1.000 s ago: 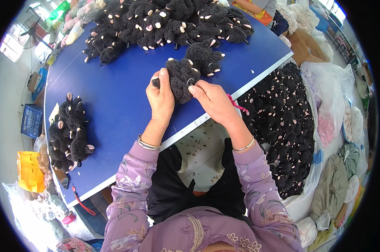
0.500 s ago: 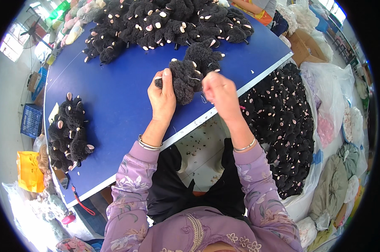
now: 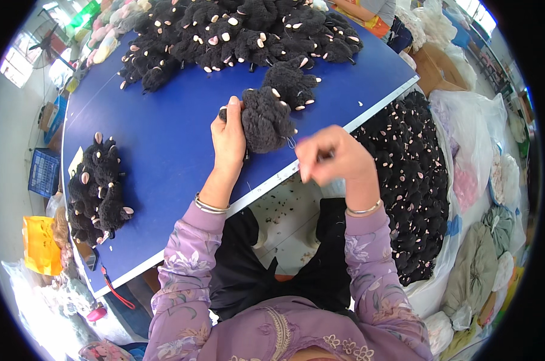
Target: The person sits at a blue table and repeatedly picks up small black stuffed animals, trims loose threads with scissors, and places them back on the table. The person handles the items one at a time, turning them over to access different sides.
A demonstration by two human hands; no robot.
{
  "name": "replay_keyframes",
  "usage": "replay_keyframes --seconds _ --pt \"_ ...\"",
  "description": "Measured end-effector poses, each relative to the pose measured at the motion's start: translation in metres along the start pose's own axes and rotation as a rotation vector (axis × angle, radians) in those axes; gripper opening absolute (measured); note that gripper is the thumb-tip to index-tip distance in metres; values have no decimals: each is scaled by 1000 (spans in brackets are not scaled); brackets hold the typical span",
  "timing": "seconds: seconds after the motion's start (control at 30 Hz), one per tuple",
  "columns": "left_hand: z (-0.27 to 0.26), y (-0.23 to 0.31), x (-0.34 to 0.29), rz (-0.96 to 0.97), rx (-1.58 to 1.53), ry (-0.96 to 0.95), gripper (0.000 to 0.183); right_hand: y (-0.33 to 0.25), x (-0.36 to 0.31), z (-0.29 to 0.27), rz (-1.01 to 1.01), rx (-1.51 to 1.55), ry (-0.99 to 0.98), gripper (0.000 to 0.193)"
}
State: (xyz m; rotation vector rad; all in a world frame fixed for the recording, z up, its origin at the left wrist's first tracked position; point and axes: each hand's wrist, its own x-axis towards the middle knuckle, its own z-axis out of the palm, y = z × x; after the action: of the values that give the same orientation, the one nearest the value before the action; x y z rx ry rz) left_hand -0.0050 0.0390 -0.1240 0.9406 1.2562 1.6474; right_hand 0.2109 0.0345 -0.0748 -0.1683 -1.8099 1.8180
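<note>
One fuzzy black plush toy (image 3: 265, 119) in left hand (image 3: 228, 139).

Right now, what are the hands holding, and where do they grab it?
The left hand grips a black plush toy by its left side. The right hand is pinched shut away from it; what it pinches cannot be told.

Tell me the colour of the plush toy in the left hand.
Black plush toy with pale pink tips, head view.

right hand (image 3: 330, 161): motion-blurred, pinch contents unreadable | person (image 3: 369, 9) at table's far side: cut off by frame edge
</note>
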Motion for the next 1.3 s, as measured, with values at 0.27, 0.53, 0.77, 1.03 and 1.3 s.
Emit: replay_keyframes --seconds 0.27,0.53,0.77,1.03,1.3 --pt "7 24 -6 -397 -295 -43 39 23 15 11 71 -491 641 59" --pt "-2 10 0 -390 -81 -337 41 51 29 7 27 -330 875 29" --pt "8 -2 -5 5 -61 -318 45 41 23 -1 117 218 976 27" --pt "6 5 -16 -275 -91 -592 37 44 21 -8 215 186 965 34" --pt "4 14 -14 -418 -142 -634 32 46 8 -31 142 58 981 53"
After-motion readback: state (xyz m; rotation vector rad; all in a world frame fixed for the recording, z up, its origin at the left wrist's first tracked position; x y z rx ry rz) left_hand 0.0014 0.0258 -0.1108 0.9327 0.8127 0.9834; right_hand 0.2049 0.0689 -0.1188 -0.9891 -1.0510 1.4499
